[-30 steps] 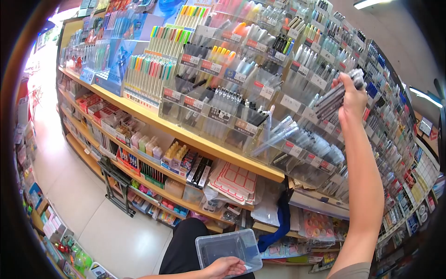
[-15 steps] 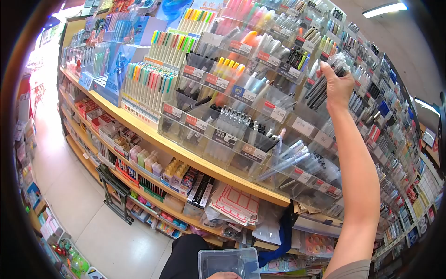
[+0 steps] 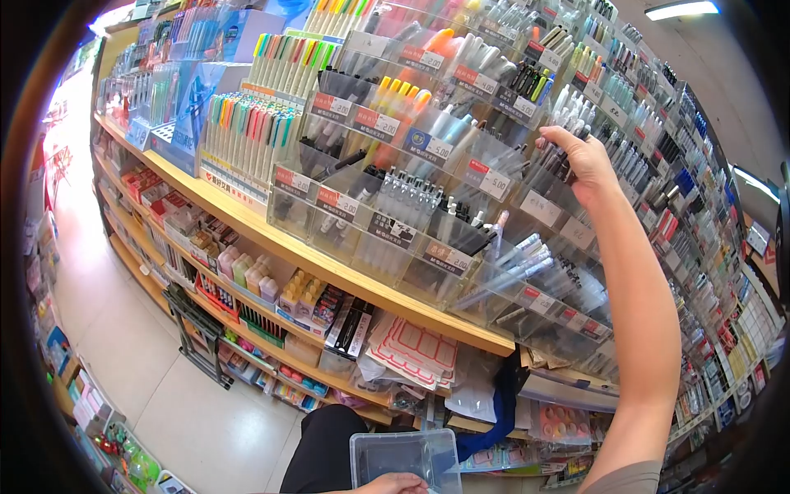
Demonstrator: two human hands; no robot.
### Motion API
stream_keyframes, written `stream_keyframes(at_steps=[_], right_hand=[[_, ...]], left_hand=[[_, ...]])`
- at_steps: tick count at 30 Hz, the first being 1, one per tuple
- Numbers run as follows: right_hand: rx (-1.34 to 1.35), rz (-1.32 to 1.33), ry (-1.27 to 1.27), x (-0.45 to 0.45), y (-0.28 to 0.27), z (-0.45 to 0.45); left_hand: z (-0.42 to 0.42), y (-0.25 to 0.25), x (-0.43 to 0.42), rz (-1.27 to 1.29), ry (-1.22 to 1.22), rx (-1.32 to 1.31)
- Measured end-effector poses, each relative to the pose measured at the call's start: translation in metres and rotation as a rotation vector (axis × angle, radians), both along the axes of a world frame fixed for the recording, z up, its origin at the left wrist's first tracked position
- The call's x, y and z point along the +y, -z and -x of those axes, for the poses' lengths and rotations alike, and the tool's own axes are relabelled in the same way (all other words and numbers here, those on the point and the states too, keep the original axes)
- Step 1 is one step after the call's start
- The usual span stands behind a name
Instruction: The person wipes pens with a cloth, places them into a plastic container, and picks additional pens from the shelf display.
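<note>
My right hand (image 3: 583, 163) is closed around a bunch of dark-barrelled pens (image 3: 565, 165), lowered into a clear compartment of the tiered pen rack. The fingers and rack wall hide part of the bunch. Price cards, including a white handwritten card (image 3: 539, 207), front the compartments just below the hand. At the bottom of the view, my left hand (image 3: 393, 483) grips the near side of a clear plastic box (image 3: 403, 445). Its fingers lie together over the box, and a small pale bit shows at the fingertips. The frame's edge cuts off the rest of that hand.
Clear acrylic tiers (image 3: 329, 216) of pens and markers cover the counter. A wooden ledge (image 3: 362, 280) runs along their front. Lower shelves hold boxed stationery and sticker sheets (image 3: 411, 350). A black folded frame (image 3: 197, 337) leans against the shelves beside the tiled aisle (image 3: 148, 395).
My right hand has moved down with the pens, from above the rack into the compartment. My left hand has come further into view over the plastic box. The view has shifted slightly.
</note>
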State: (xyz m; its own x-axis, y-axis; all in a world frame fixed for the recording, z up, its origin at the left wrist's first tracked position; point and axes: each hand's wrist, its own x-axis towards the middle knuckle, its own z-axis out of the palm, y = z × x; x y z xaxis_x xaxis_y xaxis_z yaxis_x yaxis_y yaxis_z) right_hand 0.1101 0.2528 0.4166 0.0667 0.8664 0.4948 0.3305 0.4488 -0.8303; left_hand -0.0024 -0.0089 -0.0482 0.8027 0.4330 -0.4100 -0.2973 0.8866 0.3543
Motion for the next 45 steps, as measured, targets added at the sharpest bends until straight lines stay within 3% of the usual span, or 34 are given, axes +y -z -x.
stream_keyframes(at_steps=[18, 28, 45], right_hand=[[-0.645, 0.288, 0.407, -0.022, -0.017, -0.010], [-0.561, 0.072, 0.192, -0.034, -0.007, -0.026], [-0.511, -0.130, 0.264, -0.040, -0.019, -0.047]], left_hand=[[0.007, 0.000, -0.012, -0.097, -0.015, -0.044], [0.004, -0.002, -0.019, -0.096, -0.003, -0.035], [0.010, 0.005, -0.026, -0.144, -0.034, -0.082]])
